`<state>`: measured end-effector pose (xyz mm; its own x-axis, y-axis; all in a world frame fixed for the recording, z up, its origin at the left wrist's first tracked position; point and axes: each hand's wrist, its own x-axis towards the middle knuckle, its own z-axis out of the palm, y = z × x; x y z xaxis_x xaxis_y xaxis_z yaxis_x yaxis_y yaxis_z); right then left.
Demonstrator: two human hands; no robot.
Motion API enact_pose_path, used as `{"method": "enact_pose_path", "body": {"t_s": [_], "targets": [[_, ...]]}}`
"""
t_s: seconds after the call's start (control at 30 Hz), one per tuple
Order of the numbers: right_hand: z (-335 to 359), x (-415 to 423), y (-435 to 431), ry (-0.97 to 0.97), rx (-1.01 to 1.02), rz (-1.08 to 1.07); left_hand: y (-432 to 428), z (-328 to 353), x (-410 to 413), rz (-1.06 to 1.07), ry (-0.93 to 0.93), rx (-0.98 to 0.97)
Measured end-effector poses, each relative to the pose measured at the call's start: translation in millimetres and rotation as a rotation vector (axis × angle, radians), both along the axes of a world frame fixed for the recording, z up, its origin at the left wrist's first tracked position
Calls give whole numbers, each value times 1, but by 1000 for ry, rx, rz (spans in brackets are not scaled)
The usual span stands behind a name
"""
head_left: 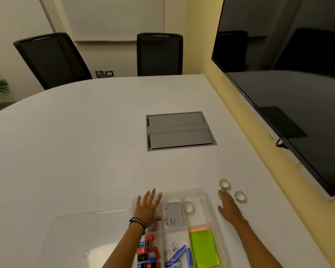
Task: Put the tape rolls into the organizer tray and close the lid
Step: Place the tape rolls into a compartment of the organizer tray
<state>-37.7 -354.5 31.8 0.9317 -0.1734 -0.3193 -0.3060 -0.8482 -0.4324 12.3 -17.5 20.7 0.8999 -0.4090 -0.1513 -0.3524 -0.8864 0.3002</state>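
Observation:
A clear plastic organizer tray [203,192] lies on the white table near the front edge. One clear tape roll [189,207] lies in its far right compartment. Two more tape rolls [224,184] [240,196] lie on the table to the tray's right; a third tape roll [219,194] is partly hidden under my fingertips. My right hand [229,208] reaches toward them, fingers on that hidden roll. My left hand [148,206] rests flat and spread on the tray's far left corner. The clear lid [81,236] lies flat left of the tray.
The tray also holds a grey box [174,216], green sticky notes [203,246], red and blue clips [148,250] and staple boxes [179,254]. A grey cable hatch [180,130] sits mid-table. A large dark screen [290,84] hangs on the right wall; two black chairs stand behind.

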Motion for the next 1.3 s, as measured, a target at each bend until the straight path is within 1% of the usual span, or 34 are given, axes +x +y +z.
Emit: {"method": "enact_pose_path", "body": {"t_s": [0.03, 0.13, 0.2, 0.27, 0.3, 0.37, 0.43, 0.53, 0.7, 0.87, 1.13, 1.2, 1.3], "targets": [[-4, -5, -1, 3, -46, 22, 0, 0, 0, 0, 4, 0], [-18, -15, -3, -77, -152, 21, 0, -1, 0, -1, 17, 0], [-17, -17, 0, -29, -212, -5, 0, -2, 0, -5, 24, 2], [-10, -17, 2, -61, -243, -32, 0, -4, 0, -15, 25, 5], [-6, -16, 2, -74, -236, -39, 0, -5, 0, -18, 22, 3], [-4, -16, 2, -108, -145, -74, -1, -6, 0, -19, 23, 9], [-4, -19, 3, -93, -105, -34, 0, -5, 0, -22, 25, 23], [-2, -24, 6, -58, -85, 11, 3, -9, -2, -41, -29, 57], [-3, -31, 7, 28, -76, 18, 5, -14, -1, -56, -141, 28], [-6, -38, 1, -20, -79, -39, 5, -20, 0, -53, -202, -5], [-2, -46, 1, 7, -162, -35, 3, -23, -1, -35, -264, -23], [1, -42, 2, 16, -113, -82, 4, -23, -2, -35, -265, -24], [11, -28, 9, -28, 60, -249, 4, -23, -2, -44, -284, -25]]}}
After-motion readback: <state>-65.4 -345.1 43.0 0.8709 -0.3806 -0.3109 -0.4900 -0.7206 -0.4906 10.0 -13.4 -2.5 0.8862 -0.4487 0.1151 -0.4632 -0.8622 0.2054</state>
